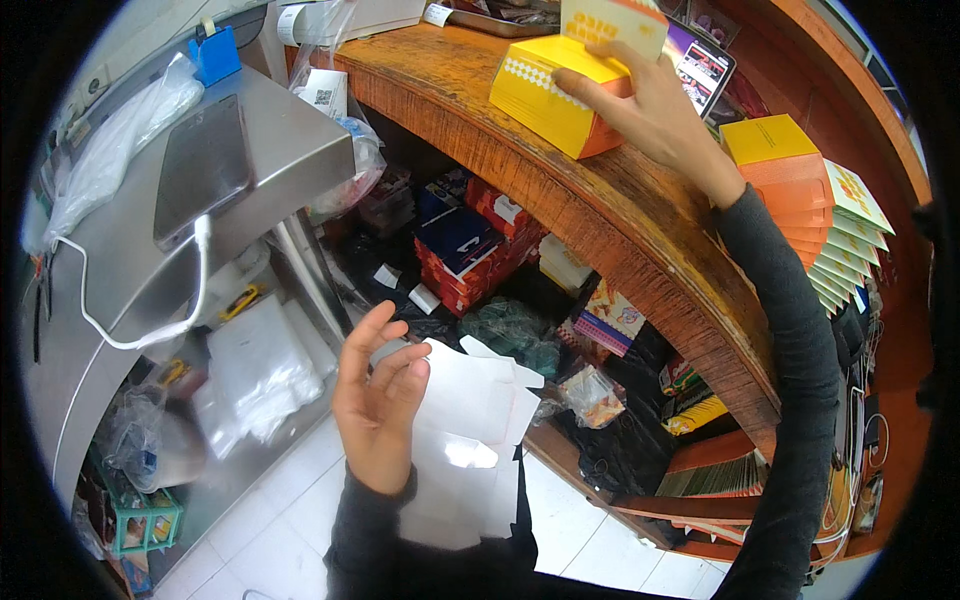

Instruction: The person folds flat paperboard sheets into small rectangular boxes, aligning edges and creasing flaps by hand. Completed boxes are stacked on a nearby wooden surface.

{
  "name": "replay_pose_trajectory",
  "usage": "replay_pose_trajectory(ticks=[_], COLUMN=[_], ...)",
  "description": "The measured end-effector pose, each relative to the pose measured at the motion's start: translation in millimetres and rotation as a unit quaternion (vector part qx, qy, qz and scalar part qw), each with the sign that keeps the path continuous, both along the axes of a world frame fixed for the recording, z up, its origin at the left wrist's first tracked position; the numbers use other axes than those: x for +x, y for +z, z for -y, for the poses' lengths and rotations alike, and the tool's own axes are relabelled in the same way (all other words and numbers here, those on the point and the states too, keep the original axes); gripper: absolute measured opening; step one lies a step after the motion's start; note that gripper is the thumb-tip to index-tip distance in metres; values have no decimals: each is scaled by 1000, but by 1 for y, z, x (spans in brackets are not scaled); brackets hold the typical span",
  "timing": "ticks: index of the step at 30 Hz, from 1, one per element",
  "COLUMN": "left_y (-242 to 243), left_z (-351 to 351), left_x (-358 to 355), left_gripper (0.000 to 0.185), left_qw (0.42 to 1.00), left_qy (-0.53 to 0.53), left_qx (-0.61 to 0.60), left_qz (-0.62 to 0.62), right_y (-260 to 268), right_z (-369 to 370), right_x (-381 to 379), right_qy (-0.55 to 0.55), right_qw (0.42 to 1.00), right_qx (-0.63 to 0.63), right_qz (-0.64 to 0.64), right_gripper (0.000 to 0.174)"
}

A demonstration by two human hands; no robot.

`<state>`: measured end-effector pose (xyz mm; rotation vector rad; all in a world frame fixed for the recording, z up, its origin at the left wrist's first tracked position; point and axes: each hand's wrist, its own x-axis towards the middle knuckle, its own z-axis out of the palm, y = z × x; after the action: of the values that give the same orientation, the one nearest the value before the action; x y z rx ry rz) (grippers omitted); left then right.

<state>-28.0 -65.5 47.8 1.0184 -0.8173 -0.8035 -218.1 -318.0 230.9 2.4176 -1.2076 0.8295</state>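
Note:
My right hand [649,101] reaches to the wooden counter and rests on a stack of yellow and orange folded cardboard boxes [559,90], thumb on the yellow side, fingers at the top by an upright pale printed panel; how firmly it grips cannot be told. Low in the middle, my left hand [382,397] is raised with its fingers loosely curled. Just behind and beside it lies an unfolded white cardboard box blank [465,390], blank side up, against my dark clothes. The fingertips come close to the blank's upper left corner; whether they touch it is unclear.
Left, a steel table [285,127] bears a dark tablet-like device [206,169] with a white cable and a blue tape dispenser [216,56]. More folded boxes [795,187] fan out at right. Red box stacks [472,255] sit beneath the wooden counter [450,97]. A lit phone [701,71] stands behind.

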Motion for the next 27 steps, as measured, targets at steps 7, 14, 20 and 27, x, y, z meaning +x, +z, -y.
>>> replay_pose_trajectory(ticks=[7,14,20,27], left_y=[1,4,5,3], left_z=[1,4,6,11], left_x=[3,9,23,31], left_gripper=[53,54,55,53], left_qw=[1000,999,999,999], left_qy=[-22,-21,-5,32], left_qx=[-5,-1,-4,5], left_qz=[-19,-24,-47,-36], right_y=[-28,-46,-40,-45], right_z=[-7,15,45,125], right_x=[-6,25,1,-67], right_qy=[99,138,227,-326], right_qw=[987,988,914,916], right_qx=[110,-2,14,-74], right_qz=[63,64,337,224], right_gripper=[76,86,52,37])
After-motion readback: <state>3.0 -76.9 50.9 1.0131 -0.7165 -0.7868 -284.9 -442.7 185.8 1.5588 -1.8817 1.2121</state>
